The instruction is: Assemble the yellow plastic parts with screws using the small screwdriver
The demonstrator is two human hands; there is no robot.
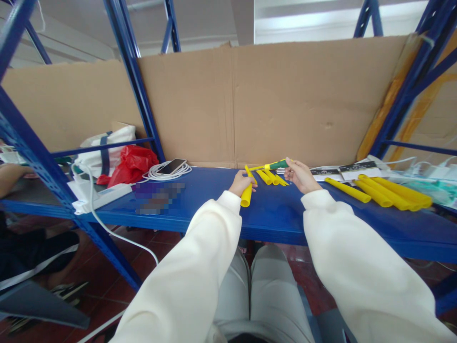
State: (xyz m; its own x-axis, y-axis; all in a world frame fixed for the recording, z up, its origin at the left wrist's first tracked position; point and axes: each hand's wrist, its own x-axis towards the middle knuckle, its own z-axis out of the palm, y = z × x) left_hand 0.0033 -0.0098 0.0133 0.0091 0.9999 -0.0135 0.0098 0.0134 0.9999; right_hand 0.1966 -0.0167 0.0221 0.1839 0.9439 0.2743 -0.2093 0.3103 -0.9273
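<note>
My left hand (242,183) is closed around a yellow tapered tube (246,196), its wide end toward me and its narrow end pointing up and away. In my right hand (302,175) is a screwdriver (276,165) with a green and yellow handle, gripped near the handle's end. Its shaft points left and reaches the upper part of the tube; whether the tip touches or enters it, I cannot tell. Between my hands, several smaller yellow pieces (264,177) lie on the blue shelf top (214,190).
To the right lie several yellow tubes (385,193) beside black-and-white printed cards (360,170). At left are a power strip (107,195), a coiled white cable (153,174) with a phone (173,166), and a red bag (132,164). A cardboard panel (285,95) stands behind. Another person's arm (12,178) shows far left.
</note>
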